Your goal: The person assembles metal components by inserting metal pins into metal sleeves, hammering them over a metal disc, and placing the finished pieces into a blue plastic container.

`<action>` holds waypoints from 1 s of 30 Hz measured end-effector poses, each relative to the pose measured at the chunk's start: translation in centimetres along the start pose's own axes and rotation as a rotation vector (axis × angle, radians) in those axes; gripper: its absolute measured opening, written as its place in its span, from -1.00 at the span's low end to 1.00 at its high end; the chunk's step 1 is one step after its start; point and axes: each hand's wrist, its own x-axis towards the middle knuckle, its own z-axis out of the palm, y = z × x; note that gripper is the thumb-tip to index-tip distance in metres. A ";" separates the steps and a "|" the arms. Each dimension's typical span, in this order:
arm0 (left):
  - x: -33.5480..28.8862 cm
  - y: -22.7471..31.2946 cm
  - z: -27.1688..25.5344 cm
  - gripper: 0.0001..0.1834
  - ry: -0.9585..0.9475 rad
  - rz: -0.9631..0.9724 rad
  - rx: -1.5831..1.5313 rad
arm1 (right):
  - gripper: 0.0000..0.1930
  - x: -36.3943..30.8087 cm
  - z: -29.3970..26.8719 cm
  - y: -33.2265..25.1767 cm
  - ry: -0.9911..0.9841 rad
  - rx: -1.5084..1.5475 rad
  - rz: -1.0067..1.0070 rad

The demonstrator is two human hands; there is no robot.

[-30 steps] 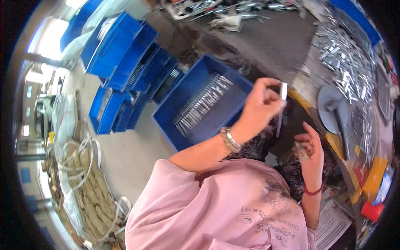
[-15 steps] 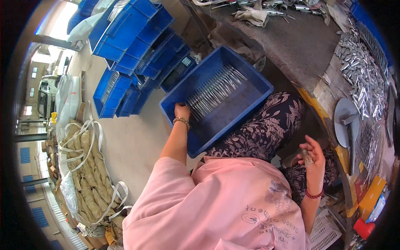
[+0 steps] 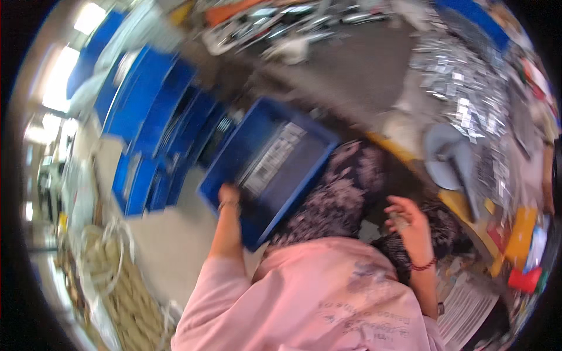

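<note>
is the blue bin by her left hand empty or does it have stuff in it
Not empty: the blue bin holds a row of silvery metal pieces.

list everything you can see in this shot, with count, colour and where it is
blue bin: one, blue, on the floor at the person's left, rows of metal pieces inside
metal pieces: many, silvery, in that bin
stacked bins: several, blue, far left
loose metal parts: a heap, silvery, on the bench upper right
rope coil: one, pale, lower left
papers: few, white, lower right
left hand: at the bin's near rim
right hand: over the lap, cupping something small, blurred
</note>
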 end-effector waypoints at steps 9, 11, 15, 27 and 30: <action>-5.2 18.9 -24.3 -0.81 0.581 0.462 -1.022 | -0.58 -0.6 -0.2 1.3 0.005 -0.061 -0.199; -8.5 27.1 -29.5 -0.84 0.547 0.689 -1.086 | -0.60 -0.7 0.1 0.4 0.014 -0.076 -0.204; -14.3 42.1 -34.3 -0.73 0.355 1.264 -0.863 | -0.65 -1.6 0.0 -1.6 0.073 -0.170 -0.318; -14.7 58.6 -31.6 -0.64 0.224 1.787 -0.252 | -0.63 -3.8 -2.2 -2.5 0.140 -0.200 -0.395; -14.2 57.9 -31.5 -0.76 0.220 1.816 -0.279 | -0.62 -4.1 -2.9 -2.2 0.147 -0.199 -0.388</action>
